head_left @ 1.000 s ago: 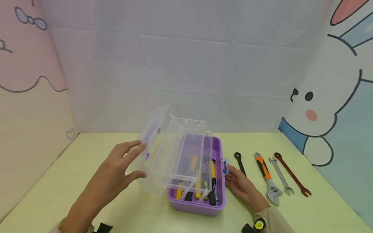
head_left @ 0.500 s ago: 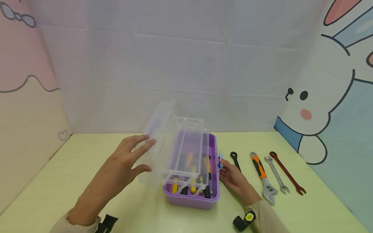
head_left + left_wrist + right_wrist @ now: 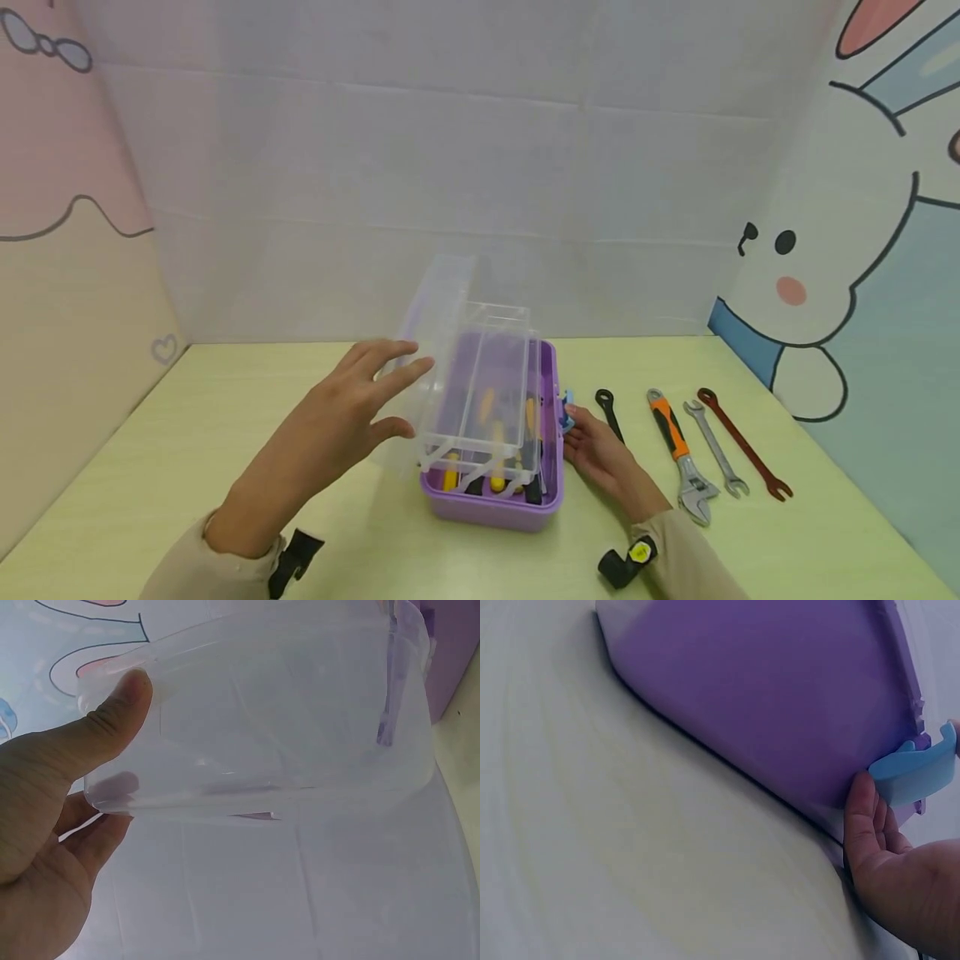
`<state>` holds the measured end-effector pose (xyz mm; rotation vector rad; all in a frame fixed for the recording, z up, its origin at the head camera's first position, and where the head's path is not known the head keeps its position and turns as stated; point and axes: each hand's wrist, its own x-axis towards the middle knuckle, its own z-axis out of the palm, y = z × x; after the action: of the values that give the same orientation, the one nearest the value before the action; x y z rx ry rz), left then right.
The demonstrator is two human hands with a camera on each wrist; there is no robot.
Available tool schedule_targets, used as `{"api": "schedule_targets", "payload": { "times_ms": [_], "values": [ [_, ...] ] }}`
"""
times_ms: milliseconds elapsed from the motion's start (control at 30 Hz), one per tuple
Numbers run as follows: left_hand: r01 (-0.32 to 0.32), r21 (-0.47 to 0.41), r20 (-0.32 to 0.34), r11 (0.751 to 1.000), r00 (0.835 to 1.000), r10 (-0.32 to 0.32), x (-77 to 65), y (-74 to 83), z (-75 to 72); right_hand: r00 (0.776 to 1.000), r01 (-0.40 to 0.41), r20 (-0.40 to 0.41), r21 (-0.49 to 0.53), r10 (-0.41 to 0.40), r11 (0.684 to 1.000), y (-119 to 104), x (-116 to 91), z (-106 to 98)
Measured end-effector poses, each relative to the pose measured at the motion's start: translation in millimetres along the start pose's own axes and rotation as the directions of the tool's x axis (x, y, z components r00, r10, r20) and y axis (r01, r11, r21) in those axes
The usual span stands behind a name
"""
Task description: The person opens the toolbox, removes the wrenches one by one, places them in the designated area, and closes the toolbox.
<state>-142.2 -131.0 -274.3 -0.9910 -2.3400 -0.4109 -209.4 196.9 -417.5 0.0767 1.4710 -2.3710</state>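
A purple toolbox (image 3: 495,510) stands mid-table with its clear lid (image 3: 442,308) tilted up on the left. My left hand (image 3: 360,400) holds the lid's near corner; in the left wrist view the thumb (image 3: 120,724) lies on one face and fingers show beyond the edge. Clear trays (image 3: 480,392) are raised above the base, where yellow- and black-handled tools (image 3: 497,479) lie, partly hidden. On the right side my right hand (image 3: 603,458) holds the light blue latch (image 3: 915,772), fingertips against it and the purple wall.
To the right lie a black wrench (image 3: 609,412), an adjustable wrench (image 3: 684,458) with an orange and black handle, a silver wrench (image 3: 716,450) and a reddish-brown wrench (image 3: 744,442). A white sheet (image 3: 337,183) hangs behind the table.
The lid has swung up and to the right, with my left hand moving along with it. My right hand stays at the latch. The whole view has shifted slightly.
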Motion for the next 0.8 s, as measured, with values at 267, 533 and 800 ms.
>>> {"api": "schedule_targets", "payload": {
  "times_ms": [267, 533, 800],
  "values": [
    [-0.049, 0.037, 0.052, 0.998, 0.998, 0.047, 9.0, 9.8, 2.2, 1.000, 0.007, 0.022, 0.033, -0.007, 0.999, 0.1, -1.5, 0.2],
    [-0.181, 0.160, 0.094, 0.970, 0.981, 0.168, 19.6, 21.7, 8.5, 0.999, 0.004, 0.041, 0.047, -0.006, 0.999, 0.1, -1.7, -0.9],
    [-0.222, 0.133, 0.096, 0.966, 0.973, 0.210, 25.1, 29.6, 19.2, 0.999, 0.008, 0.045, 0.042, -0.010, 0.999, 0.1, -2.5, -0.4]
  ]
}}
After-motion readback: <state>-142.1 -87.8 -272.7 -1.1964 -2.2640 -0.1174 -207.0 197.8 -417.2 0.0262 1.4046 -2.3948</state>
